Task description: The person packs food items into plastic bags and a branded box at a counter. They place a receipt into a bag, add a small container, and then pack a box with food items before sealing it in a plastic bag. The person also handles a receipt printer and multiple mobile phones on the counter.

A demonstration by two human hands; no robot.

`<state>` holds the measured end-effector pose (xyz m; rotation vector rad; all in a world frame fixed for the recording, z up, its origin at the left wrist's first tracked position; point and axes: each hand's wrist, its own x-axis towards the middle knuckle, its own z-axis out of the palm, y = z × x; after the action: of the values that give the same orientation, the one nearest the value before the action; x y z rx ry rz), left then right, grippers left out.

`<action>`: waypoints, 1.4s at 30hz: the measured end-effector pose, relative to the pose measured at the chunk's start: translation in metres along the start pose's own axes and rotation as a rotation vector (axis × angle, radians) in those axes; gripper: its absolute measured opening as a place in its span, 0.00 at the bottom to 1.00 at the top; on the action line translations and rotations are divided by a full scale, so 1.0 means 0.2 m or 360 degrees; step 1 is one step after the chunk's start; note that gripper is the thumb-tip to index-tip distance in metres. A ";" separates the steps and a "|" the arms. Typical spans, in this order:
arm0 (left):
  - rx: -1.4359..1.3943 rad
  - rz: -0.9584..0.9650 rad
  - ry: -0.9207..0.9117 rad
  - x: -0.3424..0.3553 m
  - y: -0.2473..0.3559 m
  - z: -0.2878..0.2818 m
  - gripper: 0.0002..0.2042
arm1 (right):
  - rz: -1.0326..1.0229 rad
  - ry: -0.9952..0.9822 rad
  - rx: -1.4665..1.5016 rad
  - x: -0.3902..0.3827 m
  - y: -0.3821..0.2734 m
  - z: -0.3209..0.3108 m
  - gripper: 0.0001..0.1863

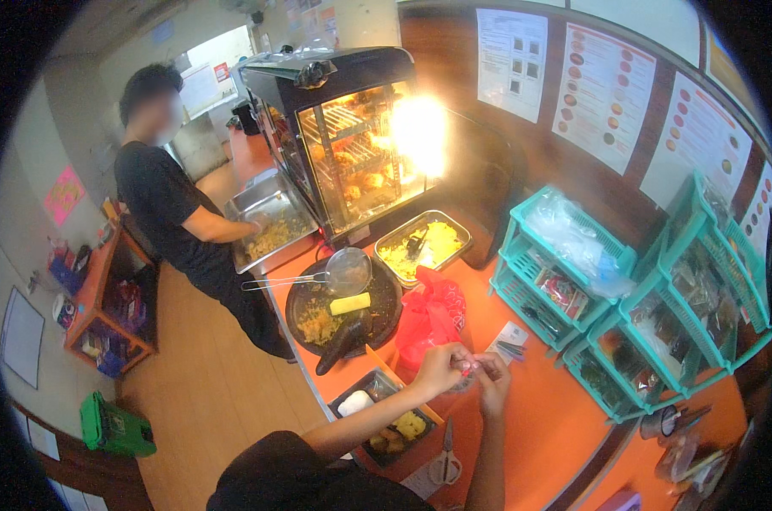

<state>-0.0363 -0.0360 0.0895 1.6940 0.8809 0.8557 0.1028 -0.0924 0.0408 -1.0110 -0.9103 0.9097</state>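
Observation:
My left hand (pixel 440 368) and my right hand (pixel 493 381) meet above the orange counter (pixel 546 426), fingers pinched together on a small item between them; what it is I cannot make out. A red plastic bag (pixel 429 313) lies just behind my hands. Below my left forearm sits a metal tray (pixel 383 386) with fried pieces and a white block. Scissors (pixel 446 460) lie near the counter's front edge.
A dark round stone mortar (pixel 384 305) holds yellow food, a pestle and a wire strainer (pixel 345 271). Behind it stand a tray of yellow food (pixel 423 244) and a glass warming cabinet (pixel 348 136). Teal stacked baskets (pixel 565 272) fill the right. A person in black (pixel 177 221) works at a tray on the left.

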 end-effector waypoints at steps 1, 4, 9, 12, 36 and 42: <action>0.0018 0.0008 -0.0016 0.00 0.00 0.00 0.05 | 0.0012 -0.0017 -0.0012 0.00 -0.01 0.00 0.05; 0.0025 0.0100 -0.0017 0.01 0.00 0.00 0.05 | 0.0037 -0.0046 0.0023 0.01 -0.02 -0.02 0.06; 0.0125 -0.0037 -0.0084 0.01 -0.01 -0.01 0.09 | 0.0114 -0.0098 0.0039 0.01 -0.03 -0.04 0.07; 0.0023 0.0042 -0.0080 0.01 -0.02 -0.01 0.11 | 0.0078 -0.0166 0.0052 0.01 -0.05 -0.06 0.06; 0.0160 0.0137 0.0066 -0.03 -0.03 0.03 0.11 | 0.0178 -0.0417 0.0085 0.03 -0.05 -0.12 0.06; 0.0179 0.0273 0.0131 -0.02 -0.03 0.05 0.09 | 0.0392 -0.0485 -0.0024 0.05 -0.03 -0.14 0.02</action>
<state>-0.0309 -0.0423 0.0817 1.8638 0.8611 1.0133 0.1339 -0.0927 0.0410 -1.0286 -1.0614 1.2916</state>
